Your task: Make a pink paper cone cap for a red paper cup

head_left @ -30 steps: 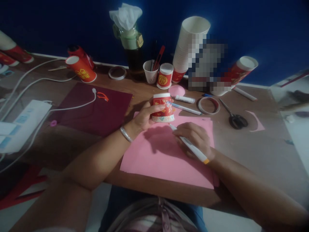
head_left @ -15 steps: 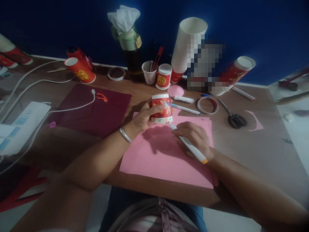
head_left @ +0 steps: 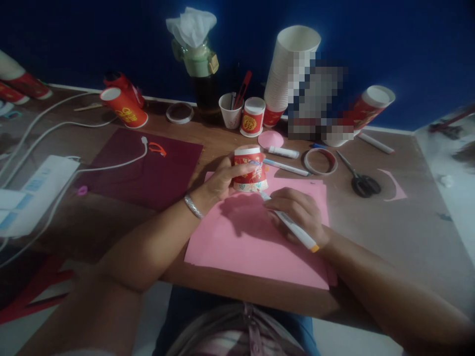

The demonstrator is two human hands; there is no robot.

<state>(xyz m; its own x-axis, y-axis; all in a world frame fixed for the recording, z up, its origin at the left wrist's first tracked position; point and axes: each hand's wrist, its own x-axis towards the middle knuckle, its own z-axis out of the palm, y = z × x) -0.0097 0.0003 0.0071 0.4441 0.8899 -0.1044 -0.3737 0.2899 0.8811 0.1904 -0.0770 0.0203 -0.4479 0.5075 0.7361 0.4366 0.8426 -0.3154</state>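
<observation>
My left hand (head_left: pixel 222 177) is wrapped round a red paper cup (head_left: pixel 245 171) with gold print and a white band with small drawn marks along its lower edge. In my right hand (head_left: pixel 297 210) a white marker pen (head_left: pixel 293 228) with an orange end is gripped, its tip just below the cup's white band. Whether the tip touches the cup I cannot tell. Both hands are over pink paper sheets (head_left: pixel 237 252), which lie near the table's front edge. Behind the cup are a blue-and-white marker (head_left: pixel 287 167) and a pink paper circle (head_left: pixel 270 140).
To the right lie a tape roll (head_left: pixel 306 163), black-handled scissors (head_left: pixel 365 186) and a pink paper scrap (head_left: pixel 399 190). Stacked paper cups (head_left: pixel 287 64) and a pen cup (head_left: pixel 228 116) stand at the back. On the left are dark red paper (head_left: pixel 163 173) and a white power strip (head_left: pixel 40 193).
My left hand has turned and tilted the cup slightly, showing more of its marked band. The pen in my right hand has hardly moved.
</observation>
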